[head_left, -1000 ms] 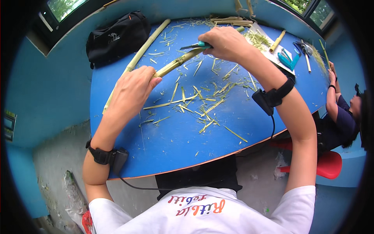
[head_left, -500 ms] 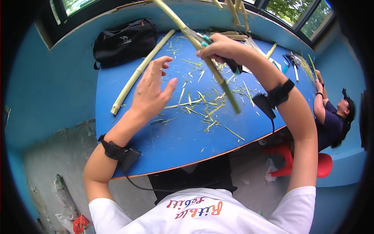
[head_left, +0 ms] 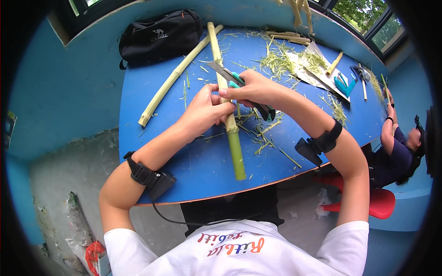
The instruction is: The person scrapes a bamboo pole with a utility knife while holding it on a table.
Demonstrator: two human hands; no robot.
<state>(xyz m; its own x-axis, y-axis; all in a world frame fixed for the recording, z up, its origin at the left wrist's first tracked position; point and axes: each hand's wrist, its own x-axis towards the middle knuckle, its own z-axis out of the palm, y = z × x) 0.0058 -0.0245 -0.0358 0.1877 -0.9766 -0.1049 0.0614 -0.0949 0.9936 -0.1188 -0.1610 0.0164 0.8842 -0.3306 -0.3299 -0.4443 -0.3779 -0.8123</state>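
A long jointed stalk [head_left: 236, 154], like bamboo or cane, points away from me over the table. Its upper length is pale and scraped, and its near end is still green-skinned. My left hand [head_left: 206, 109] pinches the stalk around its middle, with the fingers partly behind it. My right hand [head_left: 258, 89] is closed round a utility knife [head_left: 266, 112] with a black and teal handle. The blade lies against the stalk's pale surface just beyond my left hand, and the right thumb touches the stalk.
Another pale stalk [head_left: 177, 73] lies at left beside a black bag [head_left: 161, 39]. Green shavings [head_left: 281, 62] litter the blue table [head_left: 184, 170]. A teal tool [head_left: 344, 85] and a short stick [head_left: 334, 63] lie at right. A co-worker [head_left: 398, 142] holds a green stalk near a red stool [head_left: 380, 202].
The stalk has come down nearer and more upright. My left hand, open and apart before, now grips it. My right hand has moved slightly left and nearer, knife still held.
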